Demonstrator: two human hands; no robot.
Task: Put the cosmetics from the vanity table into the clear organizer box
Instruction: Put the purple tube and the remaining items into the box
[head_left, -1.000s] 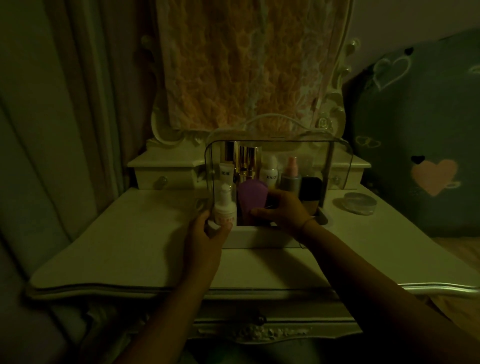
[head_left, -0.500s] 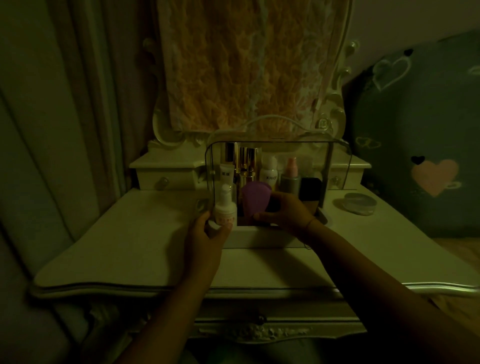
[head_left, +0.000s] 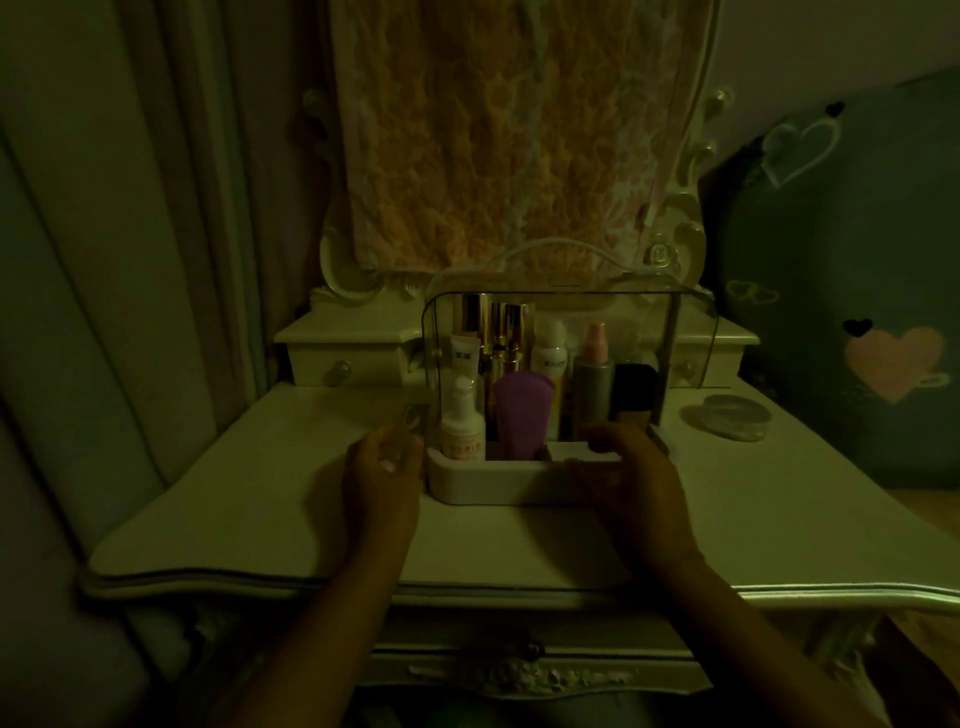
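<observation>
The task looks nearly done: the organizer box (head_left: 488, 475) stands at the middle of the desk (head_left: 260, 499), and it already holds a row of cosmetics. At the front are a small white bottle (head_left: 462, 428) and a purple tube (head_left: 523, 413); behind them are gold-capped tubes (head_left: 501, 332), a white bottle (head_left: 549, 348), a grey spray bottle with a pink top (head_left: 593, 376) and a dark bottle (head_left: 632, 384). What seems left, as far as the dim light shows, is one round clear jar (head_left: 736, 415), which sits on the desk at about 3 o'clock from the box, well apart from it. The clear cover of the box stands open toward the front. The left hand (head_left: 384, 467) hovers just at 9 o'clock of the box with its fingers loosely curled, grasping nothing. The right hand (head_left: 631, 478) rests at the box's front right corner; whether it grips the rim or merely touches it I cannot tell. Compared with a second ago, the left hand has let go of the small white bottle, which now stands on its own in the box, and the right hand has released the purple tube and drawn back to the front edge.
</observation>
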